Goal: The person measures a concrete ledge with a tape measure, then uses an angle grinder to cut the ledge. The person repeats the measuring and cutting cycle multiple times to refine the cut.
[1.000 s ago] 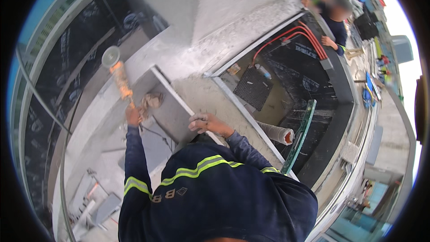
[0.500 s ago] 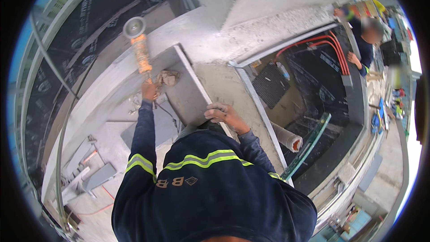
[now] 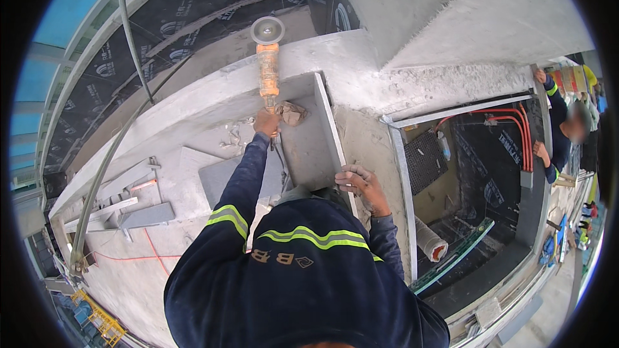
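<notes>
My left hand [image 3: 266, 124] is closed around the rear of an orange angle grinder [image 3: 268, 72], held out ahead with its arm stretched. The grinder's round grey disc [image 3: 267, 30] points away from me, over the far edge of the pale curved ledge [image 3: 225, 84]. A cord hangs below my left hand. Beside that hand lies a crumpled brown wrapping [image 3: 291, 114]. My right hand [image 3: 363, 187] has its fingers bent over the top edge of an upright grey slab [image 3: 330, 132], which runs away from me along the right side of a trough.
To the right is a dark recess with red pipes [image 3: 525, 135], a roll [image 3: 431, 241] and a green-edged strip [image 3: 454, 258]. A co-worker [image 3: 567, 132] stands at its far right. Grey boards [image 3: 148, 215] lie left; a hose [image 3: 106, 200] crosses there.
The view has turned, so the surroundings sit farther right in the picture. My left hand still holds the grinder outstretched, and my right hand stays at the slab's edge.
</notes>
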The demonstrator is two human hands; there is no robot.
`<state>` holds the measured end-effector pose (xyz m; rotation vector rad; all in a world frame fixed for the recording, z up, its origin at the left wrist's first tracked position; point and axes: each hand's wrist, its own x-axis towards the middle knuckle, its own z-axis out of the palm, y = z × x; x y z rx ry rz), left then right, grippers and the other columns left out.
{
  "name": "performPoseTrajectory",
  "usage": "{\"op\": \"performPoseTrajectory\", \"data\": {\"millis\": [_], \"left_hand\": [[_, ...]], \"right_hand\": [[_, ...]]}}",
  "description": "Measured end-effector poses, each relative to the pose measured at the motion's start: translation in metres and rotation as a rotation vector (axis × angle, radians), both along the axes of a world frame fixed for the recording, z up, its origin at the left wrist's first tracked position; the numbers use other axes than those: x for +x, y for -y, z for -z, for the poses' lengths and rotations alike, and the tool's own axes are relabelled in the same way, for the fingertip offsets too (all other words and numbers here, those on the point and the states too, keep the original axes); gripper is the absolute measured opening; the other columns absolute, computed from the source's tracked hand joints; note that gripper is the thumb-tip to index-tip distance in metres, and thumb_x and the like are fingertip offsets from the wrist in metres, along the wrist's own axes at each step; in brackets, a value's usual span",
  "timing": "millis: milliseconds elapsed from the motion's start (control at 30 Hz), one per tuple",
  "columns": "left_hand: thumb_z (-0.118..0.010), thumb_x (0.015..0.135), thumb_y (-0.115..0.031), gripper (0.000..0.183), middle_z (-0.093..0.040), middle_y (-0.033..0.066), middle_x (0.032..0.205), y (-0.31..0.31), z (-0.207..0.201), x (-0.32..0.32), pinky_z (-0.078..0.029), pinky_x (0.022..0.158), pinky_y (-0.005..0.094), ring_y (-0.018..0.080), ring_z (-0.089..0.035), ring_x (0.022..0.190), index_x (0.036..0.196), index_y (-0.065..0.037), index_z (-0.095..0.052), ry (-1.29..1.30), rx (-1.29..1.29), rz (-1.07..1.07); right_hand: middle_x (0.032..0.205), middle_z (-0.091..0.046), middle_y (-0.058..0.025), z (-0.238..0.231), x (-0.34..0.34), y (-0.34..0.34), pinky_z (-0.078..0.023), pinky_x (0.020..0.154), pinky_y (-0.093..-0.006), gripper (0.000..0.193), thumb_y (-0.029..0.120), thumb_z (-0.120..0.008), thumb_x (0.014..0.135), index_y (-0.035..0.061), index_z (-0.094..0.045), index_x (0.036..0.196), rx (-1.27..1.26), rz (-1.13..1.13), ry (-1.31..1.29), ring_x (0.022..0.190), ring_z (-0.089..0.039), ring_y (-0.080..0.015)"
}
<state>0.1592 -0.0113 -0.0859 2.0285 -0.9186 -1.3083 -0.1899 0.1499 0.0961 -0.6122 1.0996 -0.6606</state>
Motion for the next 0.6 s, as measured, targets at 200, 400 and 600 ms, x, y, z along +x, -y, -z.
{"op": "performPoseTrajectory", "data": {"millis": [200, 400, 600], "left_hand": [[-0.074, 0.076, -0.017, 0.019, -0.065, 0.0073, 0.063, 0.012, 0.016, 0.005, -0.053, 0.046, 0.0333, 0.0189, -0.066, 0.049, 0.082, -0.001, -0.064, 0.181, -0.071, 0.133], [-0.067, 0.081, -0.007, 0.011, -0.06, 0.0066, 0.062, 0.014, 0.003, -0.012, -0.048, 0.04, 0.0313, 0.0174, -0.059, 0.046, 0.081, -0.003, -0.057, -0.173, -0.075, 0.014], [-0.068, 0.076, -0.003, 0.028, -0.062, 0.0123, 0.071, 0.014, -0.019, -0.013, -0.049, 0.04, 0.0339, 0.0205, -0.061, 0.049, 0.095, 0.001, -0.048, 0.014, -0.084, -0.005]], "right_hand": [[0.115, -0.07, -0.016, -0.001, -0.001, 0.001, -0.054, 0.095, -0.0363, 0.046, 0.031, -0.064, 0.099, -0.0023, -0.057, 0.13, -0.019, 0.019, 0.028, 0.108, -0.069, -0.0242], [0.115, -0.07, -0.0164, 0.005, -0.023, -0.002, -0.056, 0.092, -0.0369, 0.046, 0.031, -0.064, 0.099, -0.0028, -0.058, 0.129, -0.047, 0.118, 0.04, 0.106, -0.069, -0.0248], [0.111, -0.068, -0.0149, 0.017, -0.096, 0.032, -0.057, 0.088, -0.0383, 0.041, 0.032, -0.066, 0.098, 0.0, -0.06, 0.122, -0.206, 0.589, 0.007, 0.102, -0.068, -0.0237]]}}
